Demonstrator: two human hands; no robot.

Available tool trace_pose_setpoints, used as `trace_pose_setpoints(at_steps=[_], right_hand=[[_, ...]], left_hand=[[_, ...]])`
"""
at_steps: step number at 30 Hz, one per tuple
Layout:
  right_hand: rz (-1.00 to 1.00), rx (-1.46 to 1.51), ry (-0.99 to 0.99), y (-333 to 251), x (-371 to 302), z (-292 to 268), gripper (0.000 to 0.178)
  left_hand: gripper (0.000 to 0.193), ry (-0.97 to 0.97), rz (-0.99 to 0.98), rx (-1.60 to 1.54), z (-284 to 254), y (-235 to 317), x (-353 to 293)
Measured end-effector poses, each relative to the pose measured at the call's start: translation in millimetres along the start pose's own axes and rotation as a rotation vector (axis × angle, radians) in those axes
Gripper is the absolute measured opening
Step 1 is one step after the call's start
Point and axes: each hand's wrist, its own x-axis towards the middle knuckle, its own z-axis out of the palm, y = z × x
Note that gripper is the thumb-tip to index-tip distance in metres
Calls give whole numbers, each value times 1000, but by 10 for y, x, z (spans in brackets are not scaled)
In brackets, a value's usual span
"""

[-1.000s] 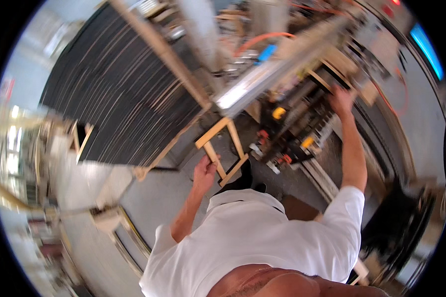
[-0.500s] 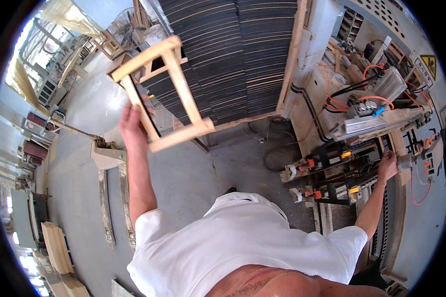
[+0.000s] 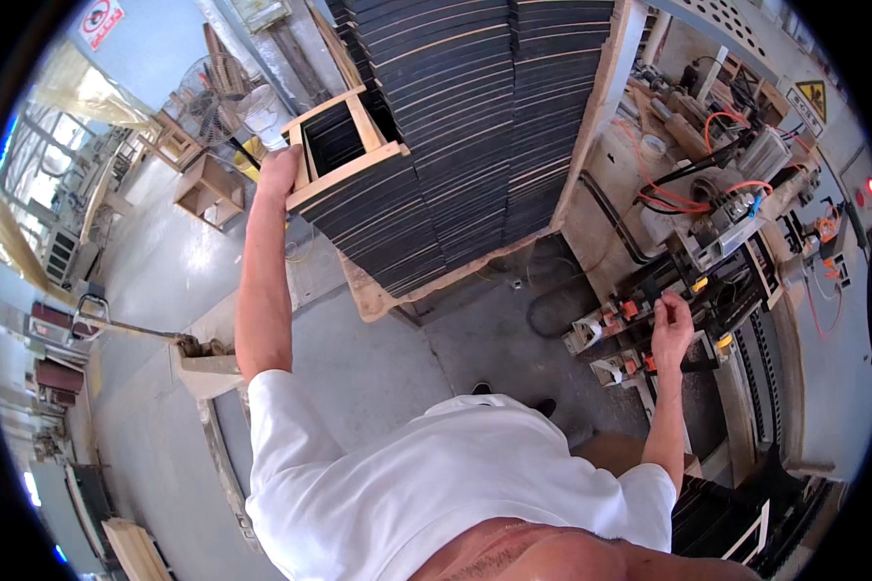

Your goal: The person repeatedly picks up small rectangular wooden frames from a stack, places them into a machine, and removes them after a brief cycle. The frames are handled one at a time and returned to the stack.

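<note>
My left hand is closed round the left side of a pale wooden frame. The frame rests on, or just above, the left front of a tall stack of dark flat pieces with pale edges; black shows through its opening. On the right, my right hand hovers over a clamping machine with red and yellow fittings. Its fingers are loosely bent and apart, with nothing seen in them. A second pale frame piece lies on the machine beyond that hand.
A wooden board lies under the stack. At left stand a pallet jack, a wooden box-like stand and a fan. Orange hoses run across the bench at right, and a red light glows on the wall.
My left hand has carried the wooden frame forward and lowered it to the stack's top. My right hand has drawn back from the machine's far side toward me.
</note>
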Motion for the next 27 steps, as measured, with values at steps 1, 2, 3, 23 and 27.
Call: trace_pose_setpoints(at_steps=[1, 2, 3, 23, 27], right_hand=[[45, -50, 5, -24, -68, 18, 10], [85, -62, 30, -50, -136, -10, 10], [110, -61, 31, -73, -174, -19, 11], [414, -1261, 209, -1388, -1145, -2974, 33], [727, -1381, 265, -1512, -1930, -3501, 36]], left_hand=[[47, 11, 63, 158, 51, 70, 4], [51, -71, 9, 92, 138, 284, -140], [54, -80, -6, -5, 104, 294, -184], [24, -1335, -389, -753, 2948, 48, -3497], [28, -1497, -267, -405, 3482, -206, -3893]])
